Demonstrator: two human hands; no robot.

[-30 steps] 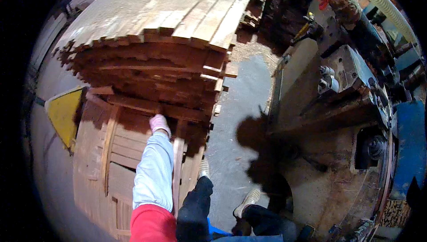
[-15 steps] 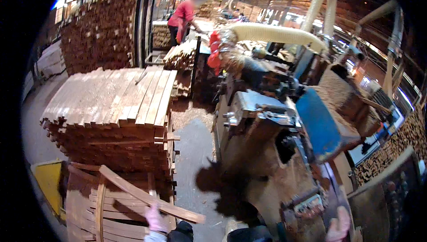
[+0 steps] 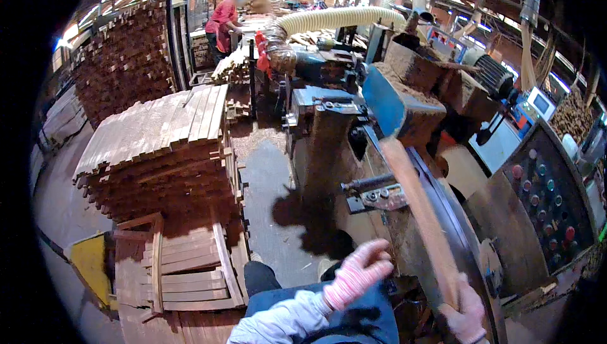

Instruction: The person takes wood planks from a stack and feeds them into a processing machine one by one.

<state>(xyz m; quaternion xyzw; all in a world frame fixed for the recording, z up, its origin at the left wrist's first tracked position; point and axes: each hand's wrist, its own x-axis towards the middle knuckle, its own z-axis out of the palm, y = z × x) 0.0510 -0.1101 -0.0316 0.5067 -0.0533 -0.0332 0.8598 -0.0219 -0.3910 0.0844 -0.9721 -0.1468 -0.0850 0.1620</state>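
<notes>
Right hand [image 3: 466,313] clenched on 1 stiff, light-looking wooden slat [image 3: 417,214] (best held low, at 5 o'clock); left hand [image 3: 360,272] hangs released.

A dim woodworking shed: a grey dusty concrete floor [image 3: 269,179] runs through the middle. At nine o'clock stands a stack of timber slats [image 3: 158,148], with taller stacks [image 3: 123,59] at ten. A ribbed extraction hose [image 3: 335,18] arches at twelve; roof lights glow above
</notes>
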